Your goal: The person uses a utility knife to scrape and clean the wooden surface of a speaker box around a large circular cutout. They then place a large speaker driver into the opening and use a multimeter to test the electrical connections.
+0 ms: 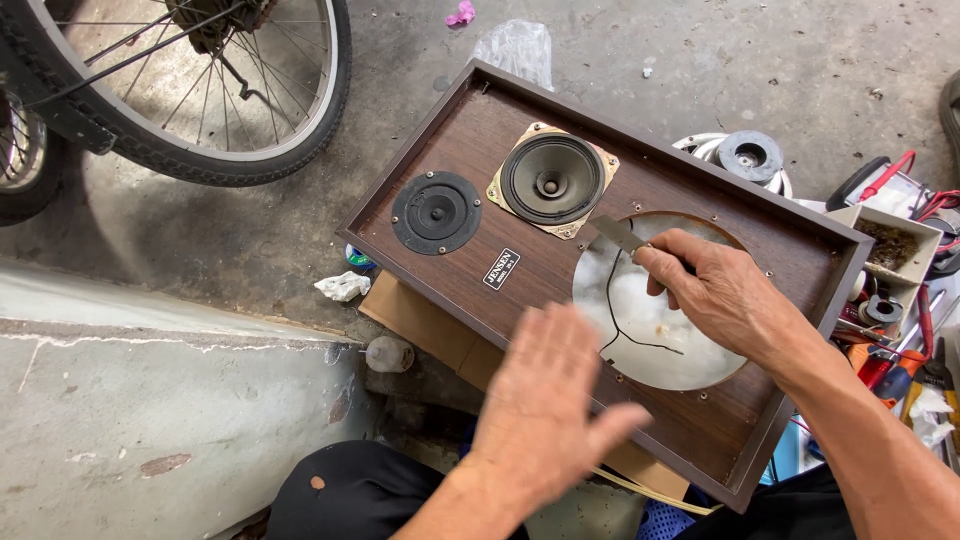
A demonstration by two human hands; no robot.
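A brown wooden speaker cabinet [520,190] lies face up on the concrete. It has a small black tweeter [436,212], a mid driver [552,180] and a large round hole [650,320] showing white stuffing and a thin black wire [612,310]. My right hand [715,290] grips a knife [618,234] over the hole's upper edge, blade pointing left. My left hand [545,400] hovers flat with fingers spread above the cabinet's near edge, empty.
A bicycle wheel [200,90] stands at top left. A concrete step [150,420] lies to the left. Tools, a tape roll [750,155] and a small parts tray [895,245] crowd the right side. Cardboard [415,315] sits under the cabinet, with scraps of paper nearby.
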